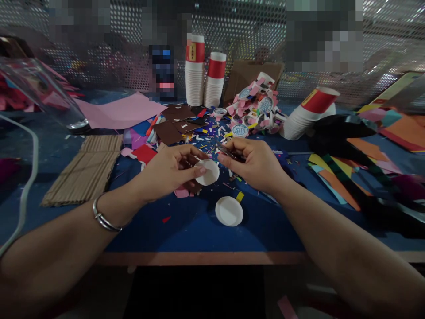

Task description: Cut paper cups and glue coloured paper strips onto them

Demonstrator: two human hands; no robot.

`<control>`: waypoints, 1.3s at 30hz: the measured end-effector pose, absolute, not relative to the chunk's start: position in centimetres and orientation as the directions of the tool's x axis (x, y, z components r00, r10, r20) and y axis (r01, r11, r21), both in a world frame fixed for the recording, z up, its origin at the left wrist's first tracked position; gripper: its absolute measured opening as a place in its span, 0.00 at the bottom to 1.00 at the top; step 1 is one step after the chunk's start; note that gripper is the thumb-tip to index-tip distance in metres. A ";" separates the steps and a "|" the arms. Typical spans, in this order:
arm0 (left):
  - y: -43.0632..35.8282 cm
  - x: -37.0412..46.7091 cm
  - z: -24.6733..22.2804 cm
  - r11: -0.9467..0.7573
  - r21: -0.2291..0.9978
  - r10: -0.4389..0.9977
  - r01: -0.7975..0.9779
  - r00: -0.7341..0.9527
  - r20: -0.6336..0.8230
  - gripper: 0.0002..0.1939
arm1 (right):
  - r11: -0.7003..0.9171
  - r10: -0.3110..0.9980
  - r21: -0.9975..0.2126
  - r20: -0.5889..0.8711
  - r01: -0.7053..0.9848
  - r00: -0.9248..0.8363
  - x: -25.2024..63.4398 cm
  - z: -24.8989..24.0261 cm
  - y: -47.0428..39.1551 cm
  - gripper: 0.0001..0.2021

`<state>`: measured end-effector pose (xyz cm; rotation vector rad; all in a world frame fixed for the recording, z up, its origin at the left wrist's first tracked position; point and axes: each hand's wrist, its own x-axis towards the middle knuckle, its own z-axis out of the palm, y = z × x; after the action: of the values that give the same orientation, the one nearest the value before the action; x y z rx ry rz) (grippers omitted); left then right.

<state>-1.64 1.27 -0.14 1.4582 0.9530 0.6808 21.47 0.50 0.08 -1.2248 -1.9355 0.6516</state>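
Between the thumb and fingers of my left hand (pixel 179 168) is a white paper disc (pixel 208 173), held above the blue table. My right hand (pixel 250 161), a short way to its right, is closed around a small dark metal tool (pixel 229 153) whose tip points toward the disc without touching it; its exact kind is hard to make out. Below the hands, a shallow white round paper piece (pixel 229 211) lies on the table, with a yellow scrap (pixel 240 196) at its upper edge.
Paper scraps (pixel 212 128) cover the middle of the table (pixel 199 235). Behind stand two cup stacks (pixel 195 84); another stack (pixel 299 122) leans right beside a pile of cut cup pieces (pixel 262 104). Corrugated cardboard (pixel 86 168) lies left, coloured paper (pixel 335 177) right.
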 end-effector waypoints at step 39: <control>1.9 -2.1 -0.5 -0.338 0.784 0.877 0.520 0.477 0.061 0.18 | 0.297 0.950 -0.504 0.242 0.811 -0.198 22.8 0.8 1.4 0.09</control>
<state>-2.15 1.92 -0.46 2.0091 1.1540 0.6359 22.79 1.37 0.85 -1.5641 -2.0648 0.3617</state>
